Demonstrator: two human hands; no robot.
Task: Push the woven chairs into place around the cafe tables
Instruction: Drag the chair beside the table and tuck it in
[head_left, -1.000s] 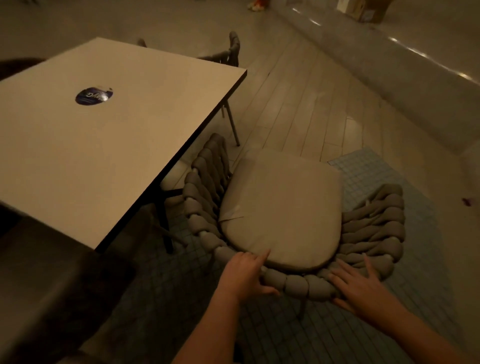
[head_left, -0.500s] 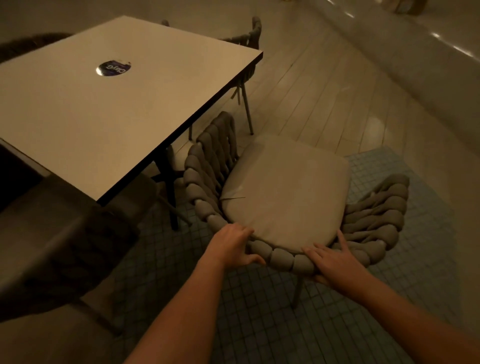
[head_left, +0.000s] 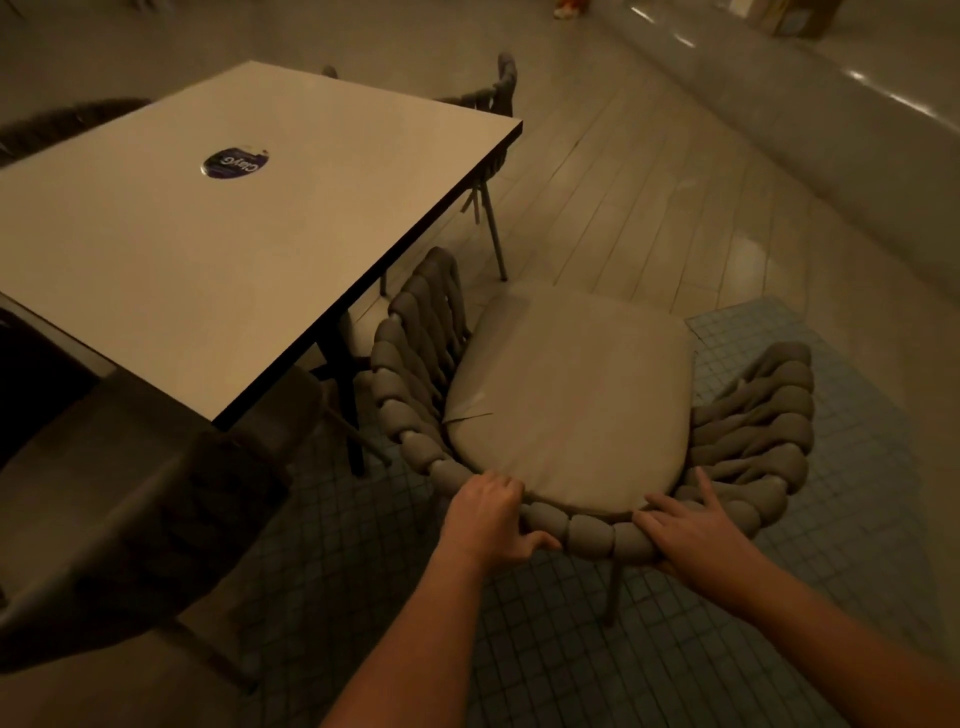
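The woven chair (head_left: 587, 410) sits at centre frame, right of the surface (head_left: 223, 244); left hand (head_left: 485, 522) grips its back rail, right hand (head_left: 693, 535) rests spread there; best pushed evenly, steering leftward under the edge.

Pretty dim shot, warm brownish cast over everything. The table top (head_left: 218, 249) catches the most light, while the floor under it sinks into shadow. Streaks of glare sit on the ledge (head_left: 810, 98) far beyond the hands. Wide-angle bend at the edges – the near-left chair (head_left: 130, 525) is dark and smeared.
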